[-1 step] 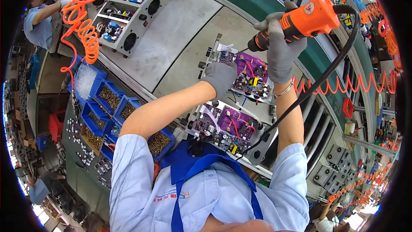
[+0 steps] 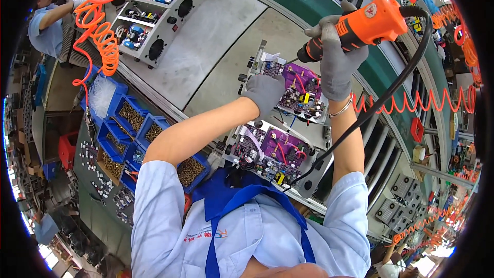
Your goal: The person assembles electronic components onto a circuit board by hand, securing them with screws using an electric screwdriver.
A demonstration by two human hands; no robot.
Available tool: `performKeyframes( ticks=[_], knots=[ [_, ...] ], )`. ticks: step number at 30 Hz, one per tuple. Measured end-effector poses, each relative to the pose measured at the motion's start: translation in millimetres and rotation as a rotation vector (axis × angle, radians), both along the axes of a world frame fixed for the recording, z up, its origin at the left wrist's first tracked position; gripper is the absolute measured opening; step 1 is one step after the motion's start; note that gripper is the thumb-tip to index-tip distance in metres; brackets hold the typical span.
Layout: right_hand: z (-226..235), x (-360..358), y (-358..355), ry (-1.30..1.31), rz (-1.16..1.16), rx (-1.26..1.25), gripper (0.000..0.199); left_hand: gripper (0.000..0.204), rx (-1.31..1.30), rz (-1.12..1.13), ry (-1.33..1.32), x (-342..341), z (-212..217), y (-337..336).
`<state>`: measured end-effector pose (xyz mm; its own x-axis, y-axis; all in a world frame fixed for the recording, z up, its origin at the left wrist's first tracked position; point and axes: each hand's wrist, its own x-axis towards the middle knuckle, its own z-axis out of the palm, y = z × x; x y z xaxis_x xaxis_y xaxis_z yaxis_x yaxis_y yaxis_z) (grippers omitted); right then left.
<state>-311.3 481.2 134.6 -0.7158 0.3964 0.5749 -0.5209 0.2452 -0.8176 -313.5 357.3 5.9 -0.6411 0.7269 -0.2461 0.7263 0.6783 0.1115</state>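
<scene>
Nearest the body, at the worktop's (image 2: 216, 36) near edge, sits a near circuit assembly (image 2: 280, 146): a metal tray carrying a purple board, with a pale ribbon cable toward its left side. Neither hand touches it.

Just beyond lies the far circuit assembly (image 2: 302, 81), between the worktop's near and far edges, its long axis slanting from upper left to lower right. The gloved left hand (image 2: 264, 94) is at its left side, knuckles up and fingers curled; they are hidden from above, so I cannot tell whether they pinch a part or merely rest there.

The gloved right hand (image 2: 340, 56), over the worktop's far edge, is wrapped around an orange electric screwdriver (image 2: 374, 19). The tool's long axis runs down and leftward, across that of the far circuit assembly, its bit ending at the board's upper-left part. The left hand is the nearer to that tip, just beside it on the body side; a black cable (image 2: 393, 88) trails back from the tool.

Blue bins (image 2: 120, 90), several with brass-coloured fasteners, line the left edge. Farther off, a grey chassis (image 2: 170, 28) stands toward the worktop's far-left corner; past a coiled orange hose (image 2: 103, 46), a co-worker (image 2: 47, 33) reaches out.
</scene>
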Motion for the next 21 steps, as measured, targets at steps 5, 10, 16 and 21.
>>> performKeyframes(
  ticks=[5,10,16,21],
  knots=[
    [0.5,-2.4,-3.0,0.01,-0.003,-0.072,0.043,0.037,0.0,0.019,-0.091,-2.1,4.7,0.4],
    [-3.1,-14.8,10.6,-0.01,-0.005,-0.055,0.042,0.03,0.028,0.011,-0.05,-1.6,5.1,0.0],
    [0.6,-18.5,7.9,-0.061,0.016,-0.082,0.041,0.022,0.035,-0.014,-0.028,-3.8,7.7,-0.1],
    [1.9,-23.8,3.1,-0.071,-0.001,-0.028,0.041,0.022,0.047,-0.025,-0.007,-6.4,5.1,-3.1]
  ],
)
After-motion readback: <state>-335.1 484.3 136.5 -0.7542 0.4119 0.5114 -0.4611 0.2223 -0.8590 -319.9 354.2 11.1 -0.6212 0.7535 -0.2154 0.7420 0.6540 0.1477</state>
